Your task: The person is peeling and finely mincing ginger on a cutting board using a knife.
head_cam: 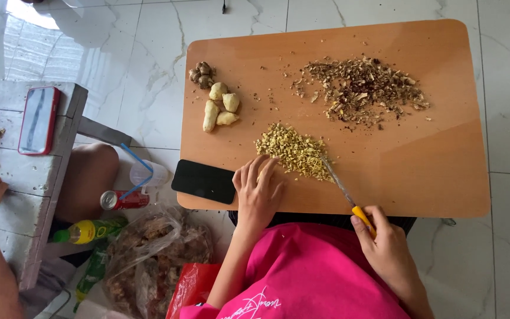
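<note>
White marble floor tiles surround a low wooden desk (444, 177). Head view: the left hand (259, 192) lies flat, fingers (254, 168) spread, at the near edge of a yellow chopped pile (293, 150), gripping nothing. The right hand (388, 245) is closed around the yellow handle of a knife (343, 190), its blade tip at the pile. Peeled ginger pieces (219, 106) and a brown chopped heap (361, 88) lie farther back; a black phone (203, 181) overhangs the desk's near edge.

Risk: the left fingertips sit close to the blade, so a slip could cut them; an elbow nudge could tip the phone off.

Containers: a clear plastic bag (149, 260) on the floor holds brown root pieces. A red can (122, 199) and a yellow-capped bottle (87, 231) lie beside it; contents cannot be told.
</note>
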